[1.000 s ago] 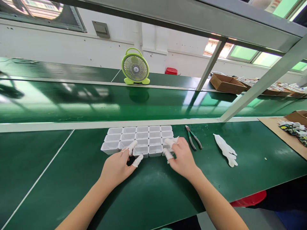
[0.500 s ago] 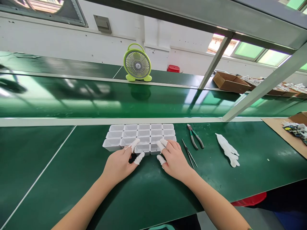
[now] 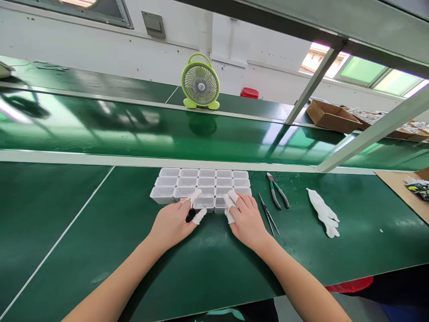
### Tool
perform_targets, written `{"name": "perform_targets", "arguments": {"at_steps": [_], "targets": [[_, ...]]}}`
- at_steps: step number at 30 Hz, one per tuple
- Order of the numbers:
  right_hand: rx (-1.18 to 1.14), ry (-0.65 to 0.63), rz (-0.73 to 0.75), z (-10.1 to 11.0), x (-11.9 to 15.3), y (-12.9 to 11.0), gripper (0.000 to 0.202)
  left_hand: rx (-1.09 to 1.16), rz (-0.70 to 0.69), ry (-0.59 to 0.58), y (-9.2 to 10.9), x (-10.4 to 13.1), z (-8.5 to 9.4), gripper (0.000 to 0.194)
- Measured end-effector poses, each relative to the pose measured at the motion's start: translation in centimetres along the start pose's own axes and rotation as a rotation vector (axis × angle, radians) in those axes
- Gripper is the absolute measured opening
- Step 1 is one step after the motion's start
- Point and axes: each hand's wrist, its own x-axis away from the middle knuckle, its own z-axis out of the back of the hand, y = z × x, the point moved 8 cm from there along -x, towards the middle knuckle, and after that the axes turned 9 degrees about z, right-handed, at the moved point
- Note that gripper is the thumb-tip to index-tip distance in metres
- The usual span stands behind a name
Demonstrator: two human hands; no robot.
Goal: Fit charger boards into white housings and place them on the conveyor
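Observation:
Several small white plastic bins (image 3: pixel 207 182) stand in rows against the back rail of the green table. My left hand (image 3: pixel 176 221) is at the near side of the block, its white-covered fingertips over the front bins and its thumb apart from them. My right hand (image 3: pixel 246 219) rests at the front right bins, with white covers on its fingertips; what lies under the fingers is hidden. Tweezers (image 3: pixel 268 215) lie just right of my right hand, with green-and-black pliers (image 3: pixel 278 192) behind them. A white glove (image 3: pixel 324 212) lies flat farther right.
A green fan (image 3: pixel 201 85) stands on the back shelf. Cardboard boxes (image 3: pixel 331 117) sit at the back right behind a slanted metal post (image 3: pixel 372 132). Flattened cardboard (image 3: pixel 398 188) with small parts lies at the right edge.
The view has shifted slightly. The fingers of my right hand have drawn closer together, its thumb nearer the bins. My left hand stays at the front bins.

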Motion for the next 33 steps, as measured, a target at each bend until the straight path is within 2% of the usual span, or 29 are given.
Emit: {"name": "perform_targets", "arguments": {"at_steps": [6, 13, 25, 29, 33], "targets": [[0.029, 0.042, 0.021, 0.5, 0.0, -0.1, 0.022, -0.044, -0.061, 0.046, 0.8, -0.2, 0.6, 0.048], [-0.028, -0.060, 0.095, 0.4, -0.2, -1.0, 0.032, -0.030, -0.040, 0.025, 0.4, -0.1, 0.4, 0.050], [-0.087, -0.151, 0.068, -0.3, -0.3, -1.6, 0.037, -0.067, -0.017, -0.027, -0.4, 0.1, -0.2, 0.043], [-0.102, -0.184, 0.070, -0.4, -0.3, -1.8, 0.031, -0.064, 0.005, -0.060, -0.6, 0.1, -0.6, 0.044], [-0.127, -0.207, 0.062, -0.7, -0.3, -1.6, 0.023, -0.047, -0.039, -0.006, 0.0, 0.0, 0.1, 0.044]]}}
